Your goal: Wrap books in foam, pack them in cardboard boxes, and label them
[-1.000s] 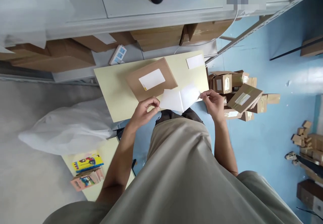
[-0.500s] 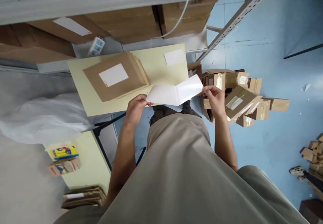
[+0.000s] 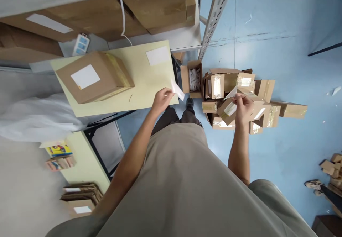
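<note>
My left hand (image 3: 162, 100), over the near right corner of the pale yellow table (image 3: 149, 84), pinches a narrow-looking white paper piece (image 3: 177, 89), seen nearly edge-on. Well to the right, my right hand (image 3: 243, 107) is closed on a second white paper piece (image 3: 232, 93), partly hidden by the fingers. The two pieces are apart. A taped cardboard box (image 3: 98, 77) with a white label (image 3: 85, 77) lies on the table, left of my left hand. Behind that hand, a white sheet (image 3: 158, 55) rests near the table's far right corner.
An open carton (image 3: 194, 80) of crumpled white scraps stands on the floor beyond the table's right end. Piled cardboard boxes (image 3: 264, 105) lie under my right hand. A metal shelf post (image 3: 213, 20) rises behind. A person's shoe (image 3: 314, 184) shows far right.
The folded white sheet between my hands has become two separate pieces, one in each hand. Both hands moved right in view, and the whole view shifted, bringing the open carton into sight.
</note>
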`<state>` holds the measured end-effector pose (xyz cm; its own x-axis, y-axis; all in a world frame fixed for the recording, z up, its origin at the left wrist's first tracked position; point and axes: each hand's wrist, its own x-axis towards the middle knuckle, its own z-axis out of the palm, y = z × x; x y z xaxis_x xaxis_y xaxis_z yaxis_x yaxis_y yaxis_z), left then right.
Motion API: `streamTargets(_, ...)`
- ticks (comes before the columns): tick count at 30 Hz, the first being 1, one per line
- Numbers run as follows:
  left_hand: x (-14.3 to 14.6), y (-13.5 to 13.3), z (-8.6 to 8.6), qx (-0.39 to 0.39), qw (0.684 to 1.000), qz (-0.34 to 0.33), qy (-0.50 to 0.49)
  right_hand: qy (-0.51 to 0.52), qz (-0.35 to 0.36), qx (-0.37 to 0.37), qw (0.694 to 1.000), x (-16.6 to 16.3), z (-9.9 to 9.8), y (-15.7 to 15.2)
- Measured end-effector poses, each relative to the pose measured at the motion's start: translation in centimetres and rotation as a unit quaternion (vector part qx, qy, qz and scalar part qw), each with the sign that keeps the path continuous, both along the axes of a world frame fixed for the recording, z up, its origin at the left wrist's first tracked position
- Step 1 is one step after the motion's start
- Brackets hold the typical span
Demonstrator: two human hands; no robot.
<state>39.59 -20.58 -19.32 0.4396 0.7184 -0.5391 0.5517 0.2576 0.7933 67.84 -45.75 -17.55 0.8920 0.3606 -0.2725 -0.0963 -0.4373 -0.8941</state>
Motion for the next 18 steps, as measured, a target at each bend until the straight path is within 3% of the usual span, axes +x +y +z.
streamTargets(4,5.8,0.3,-3.3,0.044,0.988,-0.116,0.088,0.027,0.03,0.011,0.999,-1.5,-0.1,0.3)
streamTargets(9,11.2,0.8,-6.2,0.09,0.96,-0.192,0.185,0.054,0.063,0.012,0.996,-3.0,-0.1,0.0)
streamTargets(14,13.8,1.6,-7.4,0.115,0.951,-0.223,0.182,0.051,0.069,0.01,0.996,-3.7,0.8,-0.6)
streamTargets(18,14.4,2.2,-7.2,0.128,0.954,-0.204,0.18,0.068,0.066,0.015,0.995,-3.9,1.4,-1.0)
